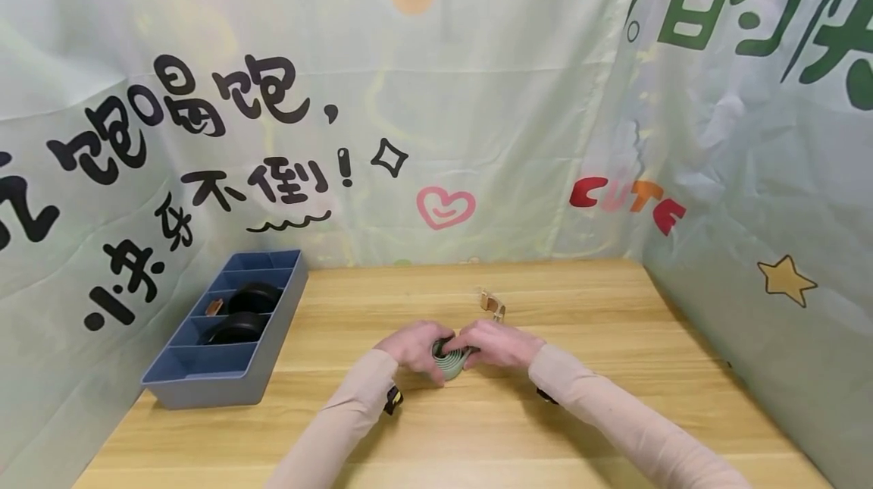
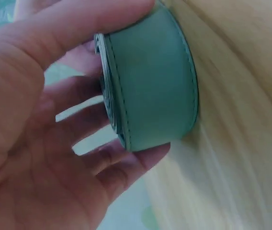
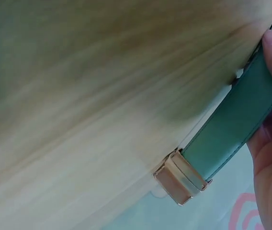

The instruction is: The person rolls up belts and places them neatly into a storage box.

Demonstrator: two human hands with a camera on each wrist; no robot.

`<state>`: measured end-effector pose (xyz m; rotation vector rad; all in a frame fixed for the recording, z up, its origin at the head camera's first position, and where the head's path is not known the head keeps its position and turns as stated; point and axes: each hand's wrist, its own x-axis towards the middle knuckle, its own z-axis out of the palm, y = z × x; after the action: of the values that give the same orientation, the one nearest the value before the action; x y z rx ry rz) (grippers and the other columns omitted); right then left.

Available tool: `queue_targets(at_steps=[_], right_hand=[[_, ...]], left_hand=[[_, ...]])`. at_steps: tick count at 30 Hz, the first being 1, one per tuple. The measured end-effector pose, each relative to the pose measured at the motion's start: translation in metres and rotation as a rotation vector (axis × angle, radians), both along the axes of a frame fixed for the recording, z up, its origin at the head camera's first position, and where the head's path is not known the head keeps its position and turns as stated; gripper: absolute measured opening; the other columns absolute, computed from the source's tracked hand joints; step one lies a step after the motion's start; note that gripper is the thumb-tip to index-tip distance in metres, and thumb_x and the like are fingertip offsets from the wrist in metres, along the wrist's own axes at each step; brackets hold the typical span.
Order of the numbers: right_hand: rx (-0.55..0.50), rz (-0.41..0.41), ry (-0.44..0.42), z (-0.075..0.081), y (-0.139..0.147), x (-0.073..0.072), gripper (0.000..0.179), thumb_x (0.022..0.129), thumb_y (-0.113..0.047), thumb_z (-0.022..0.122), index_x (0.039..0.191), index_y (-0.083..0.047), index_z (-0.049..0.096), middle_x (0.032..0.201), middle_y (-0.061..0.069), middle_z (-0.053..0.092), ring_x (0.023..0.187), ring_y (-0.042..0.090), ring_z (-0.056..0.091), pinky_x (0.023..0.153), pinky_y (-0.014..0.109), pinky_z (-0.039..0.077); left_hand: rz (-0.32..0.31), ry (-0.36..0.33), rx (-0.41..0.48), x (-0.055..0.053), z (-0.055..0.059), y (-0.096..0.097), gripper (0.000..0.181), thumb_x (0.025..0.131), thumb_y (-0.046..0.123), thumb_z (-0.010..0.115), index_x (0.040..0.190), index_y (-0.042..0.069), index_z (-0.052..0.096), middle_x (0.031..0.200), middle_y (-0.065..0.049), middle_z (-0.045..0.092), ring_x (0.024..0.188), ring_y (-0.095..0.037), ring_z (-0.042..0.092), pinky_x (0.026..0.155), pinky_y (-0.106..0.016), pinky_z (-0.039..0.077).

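Observation:
A green leather belt point(image 1: 450, 368) stands on its edge on the wooden table, mostly wound into a tight coil. My left hand point(image 1: 412, 345) grips that coil from the left; in the left wrist view the thumb lies along one side of the rolled belt point(image 2: 150, 91) and fingertips show at the other. On the right, my right hand point(image 1: 503, 342) pinches the unrolled end between thumb and fingers, with its index finger at the coil's top. From there the strap point(image 3: 236, 115) runs out straight to a gold-coloured buckle point(image 3: 180, 177), which stands beyond the right hand in the head view.
At the table's left stands a blue-grey divided box point(image 1: 278, 345). Its middle compartments hold two black rolled belts point(image 1: 239, 328), with a brownish metal piece point(image 1: 214, 307) beside the farther one. Printed cloth walls point(image 1: 505, 133) border the table at the back and sides.

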<state>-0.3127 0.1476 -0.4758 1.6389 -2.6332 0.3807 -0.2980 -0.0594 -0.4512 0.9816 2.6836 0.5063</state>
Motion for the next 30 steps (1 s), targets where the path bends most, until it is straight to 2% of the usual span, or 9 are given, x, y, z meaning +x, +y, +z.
queue_targets(at_steps=[3,7,9,12,17,19,22,26,30], right_hand=[[-0.012,0.001,0.0,-0.002,-0.001,0.002,0.037,0.083,-0.02,0.076,0.119,-0.018,0.069,0.107,-0.006,0.073,0.096,0.001,0.066,0.082,0.015,0.05],[-0.046,-0.014,-0.026,-0.004,-0.004,0.003,0.032,0.083,-0.02,0.076,0.115,-0.02,0.071,0.106,-0.01,0.073,0.094,-0.003,0.065,0.081,0.014,0.05],[-0.058,-0.019,-0.042,-0.004,-0.004,0.002,0.031,0.083,-0.02,0.076,0.113,-0.02,0.071,0.105,-0.01,0.073,0.092,-0.004,0.064,0.08,0.014,0.05],[-0.056,-0.017,-0.048,-0.003,-0.002,0.0,0.031,0.084,-0.02,0.075,0.114,-0.02,0.071,0.106,-0.009,0.073,0.093,-0.003,0.064,0.081,0.014,0.05],[-0.022,-0.003,-0.004,-0.003,0.004,-0.002,0.038,0.086,-0.017,0.074,0.123,-0.018,0.068,0.11,-0.005,0.072,0.099,0.002,0.065,0.083,0.016,0.05],[-0.016,-0.005,0.003,-0.001,0.005,-0.001,0.039,0.085,-0.018,0.074,0.123,-0.017,0.067,0.111,-0.004,0.072,0.099,0.003,0.066,0.083,0.016,0.051],[-0.014,-0.024,-0.014,0.001,0.003,-0.001,0.036,0.085,-0.02,0.074,0.121,-0.017,0.068,0.11,-0.005,0.072,0.098,0.002,0.066,0.083,0.015,0.05],[-0.016,-0.045,-0.043,0.003,0.0,-0.001,0.036,0.086,-0.02,0.073,0.122,-0.018,0.069,0.108,-0.006,0.073,0.096,-0.001,0.066,0.082,0.012,0.049],[-0.012,-0.036,-0.04,0.001,0.003,0.001,0.041,0.087,-0.018,0.071,0.128,-0.019,0.066,0.108,-0.004,0.071,0.095,0.002,0.065,0.081,0.013,0.049]], left_hand=[[0.022,-0.015,-0.039,0.004,0.001,0.003,0.046,0.061,0.022,0.091,0.096,0.018,0.062,0.093,0.006,0.062,0.082,-0.009,0.055,0.077,-0.024,0.047],[0.161,0.022,-0.09,0.011,0.001,0.009,0.047,0.062,0.04,0.09,0.09,0.016,0.06,0.09,0.003,0.057,0.08,-0.012,0.051,0.071,-0.026,0.046],[0.202,0.052,-0.095,0.014,0.0,0.012,0.048,0.063,0.047,0.088,0.087,0.016,0.06,0.089,0.001,0.057,0.078,-0.013,0.05,0.068,-0.027,0.046],[0.198,0.091,-0.092,0.013,-0.001,0.013,0.046,0.065,0.047,0.087,0.086,0.016,0.061,0.087,0.001,0.057,0.075,-0.013,0.051,0.066,-0.027,0.045],[0.084,0.102,-0.083,0.004,-0.005,0.01,0.046,0.063,0.033,0.09,0.096,0.02,0.062,0.09,0.005,0.058,0.079,-0.01,0.052,0.072,-0.024,0.046],[0.064,0.087,-0.076,0.003,-0.006,0.009,0.05,0.061,0.03,0.091,0.1,0.02,0.062,0.092,0.006,0.058,0.08,-0.009,0.053,0.075,-0.024,0.046],[0.117,0.077,-0.07,0.008,-0.002,0.01,0.053,0.062,0.034,0.091,0.103,0.016,0.062,0.095,0.003,0.059,0.084,-0.012,0.054,0.077,-0.026,0.048],[0.232,0.126,-0.068,0.017,0.0,0.015,0.059,0.067,0.052,0.085,0.099,0.008,0.062,0.095,-0.005,0.061,0.084,-0.019,0.055,0.075,-0.031,0.049],[0.242,0.163,-0.043,0.013,-0.009,0.016,0.05,0.068,0.052,0.082,0.088,0.011,0.062,0.085,-0.003,0.059,0.075,-0.017,0.052,0.065,-0.029,0.045]])
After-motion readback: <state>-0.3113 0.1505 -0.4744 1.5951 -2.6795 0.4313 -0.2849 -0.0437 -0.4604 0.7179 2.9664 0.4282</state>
